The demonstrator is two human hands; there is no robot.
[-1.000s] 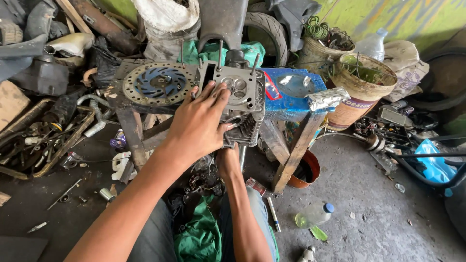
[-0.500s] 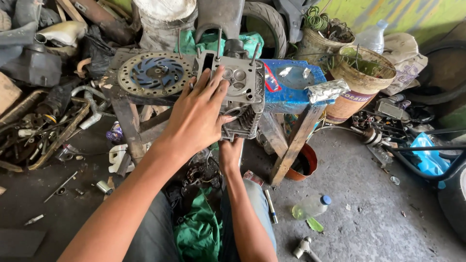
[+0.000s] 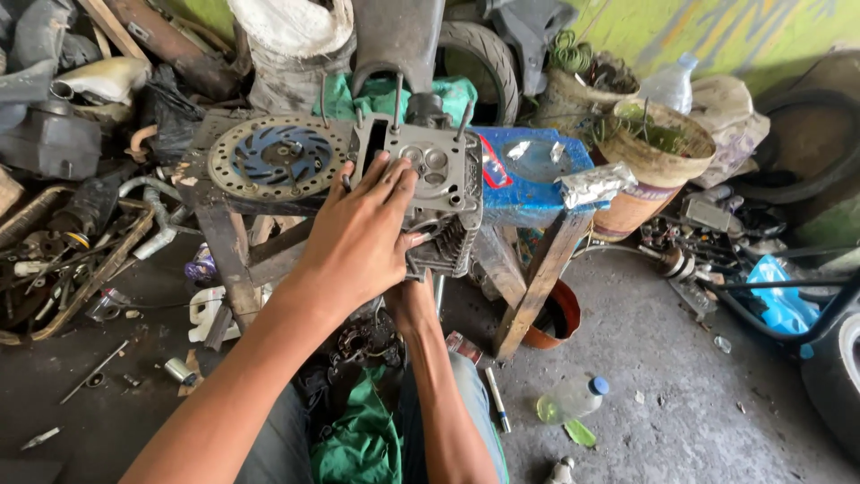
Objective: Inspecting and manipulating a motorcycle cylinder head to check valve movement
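Observation:
A grey metal engine cylinder head (image 3: 439,175) with valves and long studs stands at the front edge of a rough wooden bench (image 3: 537,269). My left hand (image 3: 363,237) lies flat on its near face, fingers spread across the top. My right hand (image 3: 410,300) reaches up under the cylinder head, mostly hidden behind my left hand; its grip is not visible. A perforated brake disc (image 3: 273,157) with a blue centre lies on the bench just left of the head. A green rag (image 3: 358,444) sits on my lap.
A blue plastic sheet (image 3: 528,175) covers the bench's right part. Scrap metal and tools (image 3: 72,260) litter the floor at left. A woven basket (image 3: 658,161), a tyre (image 3: 475,54), a plastic bottle (image 3: 569,399) and an orange bowl (image 3: 555,318) stand around.
The view has shifted slightly up and right. My left hand stays pressed on the cylinder head, its fingers a little closer together than one second ago.

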